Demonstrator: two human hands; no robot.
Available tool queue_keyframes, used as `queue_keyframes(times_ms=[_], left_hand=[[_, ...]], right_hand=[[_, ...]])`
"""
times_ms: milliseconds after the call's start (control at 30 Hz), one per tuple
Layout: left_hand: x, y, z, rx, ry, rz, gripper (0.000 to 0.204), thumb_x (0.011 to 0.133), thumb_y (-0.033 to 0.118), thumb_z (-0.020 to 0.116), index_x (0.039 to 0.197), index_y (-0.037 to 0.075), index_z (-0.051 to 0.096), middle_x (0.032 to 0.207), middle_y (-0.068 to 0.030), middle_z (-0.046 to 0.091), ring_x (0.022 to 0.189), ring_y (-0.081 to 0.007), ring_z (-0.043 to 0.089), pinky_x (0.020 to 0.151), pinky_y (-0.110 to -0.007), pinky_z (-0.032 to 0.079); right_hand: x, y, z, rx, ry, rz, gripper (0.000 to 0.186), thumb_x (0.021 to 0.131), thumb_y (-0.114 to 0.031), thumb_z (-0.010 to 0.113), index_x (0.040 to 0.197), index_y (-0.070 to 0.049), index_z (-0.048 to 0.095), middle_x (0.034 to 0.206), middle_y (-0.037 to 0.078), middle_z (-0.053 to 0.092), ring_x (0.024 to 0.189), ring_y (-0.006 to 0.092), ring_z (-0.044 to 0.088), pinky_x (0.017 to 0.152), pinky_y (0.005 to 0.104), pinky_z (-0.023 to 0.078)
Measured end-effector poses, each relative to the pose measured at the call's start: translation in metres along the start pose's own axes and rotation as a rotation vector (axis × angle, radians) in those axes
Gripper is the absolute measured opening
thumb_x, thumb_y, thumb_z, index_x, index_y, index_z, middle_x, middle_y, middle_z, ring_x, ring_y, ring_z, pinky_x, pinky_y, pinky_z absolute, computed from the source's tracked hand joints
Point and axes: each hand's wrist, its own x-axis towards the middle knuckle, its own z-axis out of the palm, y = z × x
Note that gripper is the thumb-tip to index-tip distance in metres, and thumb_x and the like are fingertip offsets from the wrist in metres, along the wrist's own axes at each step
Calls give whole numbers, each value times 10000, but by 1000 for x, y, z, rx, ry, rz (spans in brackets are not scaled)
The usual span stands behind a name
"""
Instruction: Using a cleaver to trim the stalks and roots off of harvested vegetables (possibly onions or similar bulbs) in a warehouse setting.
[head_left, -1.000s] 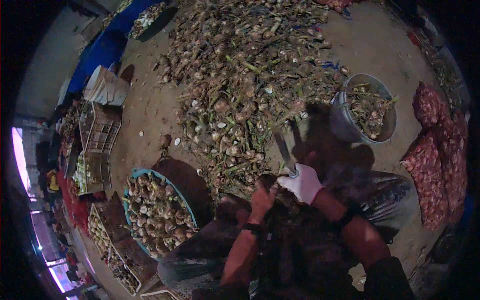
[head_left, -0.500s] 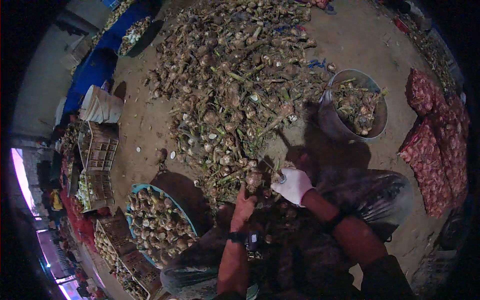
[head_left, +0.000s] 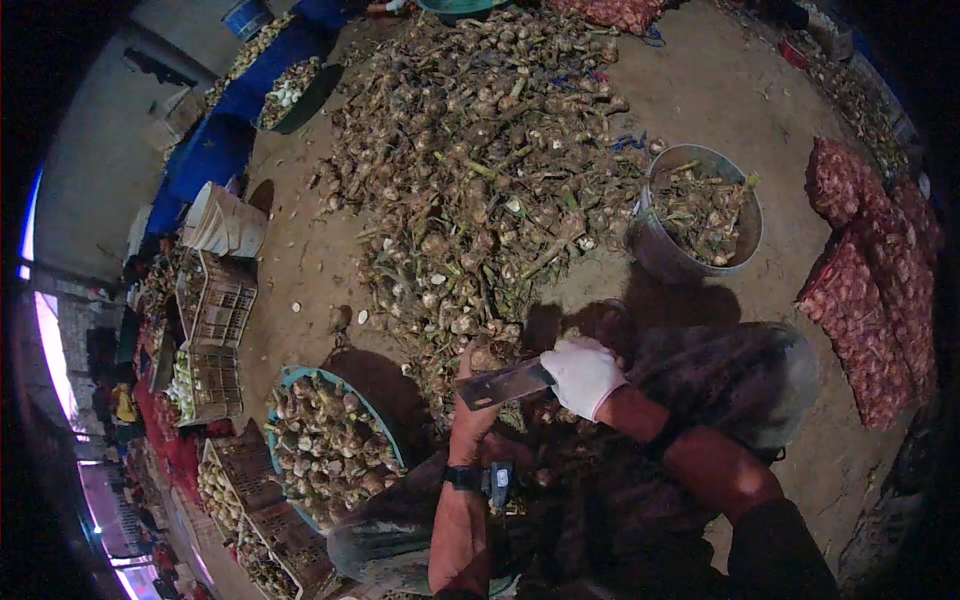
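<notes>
A bare hand, my left hand (head_left: 468, 420), grips a brown, soil-covered bulb (head_left: 483, 357) at the near edge of the bulb heap. My right hand (head_left: 582, 378), in a white glove, is closed round the handle of a broad-bladed knife (head_left: 506, 384). The dark blade points left and lies across the front of the bulb, hiding part of it and some of my left fingers. Beyond both hands spreads the large heap of bulbs (head_left: 460, 200) with stalks and roots, some showing pale cut faces.
At left stands a teal-rimmed tub (head_left: 400, 455) of trimmed bulbs, with plastic crates (head_left: 222, 300) and a white bucket (head_left: 222, 222) beyond. To the right is a metal bucket (head_left: 650, 245) holding stalk trimmings, near red mesh sacks (head_left: 860, 330). Another person's hand (head_left: 388, 8) shows at the top edge.
The knife has swung round from pointing away to lying across the bulb, its broad face now visible. My left hand has shifted slightly left and nearer. The whole view has tilted a little upward.
</notes>
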Motion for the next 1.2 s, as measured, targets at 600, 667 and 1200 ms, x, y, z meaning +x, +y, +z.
queue_keyframes(times_ms=[600,667,1200], left_hand=[[-40,67,11,-85,-183,181,652,647,144,799,1197,4,476,1050,-80,603,938,-154,582,833,-305,478],[-44,72,5,-133,-182,173,718,610,165,819,1213,-16,474,1092,-104,598,983,-178,577,887,-327,467],[-24,26,-14,148,99,193,662,638,174,817,1182,22,472,853,-100,652,781,-185,627,711,-323,505]], right_hand=[[23,106,18,-115,-76,449,186,757,-188,627,861,-34,633,815,170,659,758,352,647,668,462,513],[20,89,22,-18,31,375,200,753,-202,635,860,-34,627,803,174,652,765,363,638,669,449,511],[-9,-34,-20,158,73,-101,177,726,-206,663,816,-79,580,807,126,583,772,337,604,664,445,491]])
